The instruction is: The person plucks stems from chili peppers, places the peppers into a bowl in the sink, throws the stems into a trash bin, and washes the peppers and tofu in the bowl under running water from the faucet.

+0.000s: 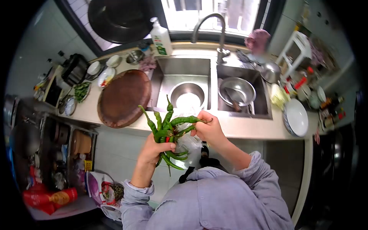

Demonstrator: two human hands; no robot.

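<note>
- Green chilli peppers (169, 115) were bunched in mid-air before the front edge of the counter (253, 128), below the sink's left basin (183, 66) in this view.
- The bunch's long axis ran roughly away from the person: several tips fanned toward the sink, the leftmost slanting outward, while others hung back toward the person's body. A spot of red showed among them.
- One upper pepper lay nearly crosswise, its stem end pointing right.
- The left hand (152, 148) was closed around the bunch, thumb across the front.
- The right hand (210, 128) pinched that crosswise pepper near its stem end, thumb and fingers pressed together.
- A clear plastic bag (190, 145) showed beneath the hands; whether either touched it could not be told.
- A steel bowl (175, 96) sat in the left basin, another (247, 91) in the right.
- Near the counter's front edge, a round brown board (124, 97) lay left of the sink; a white bowl (297, 118) stood toward the right end.
</note>
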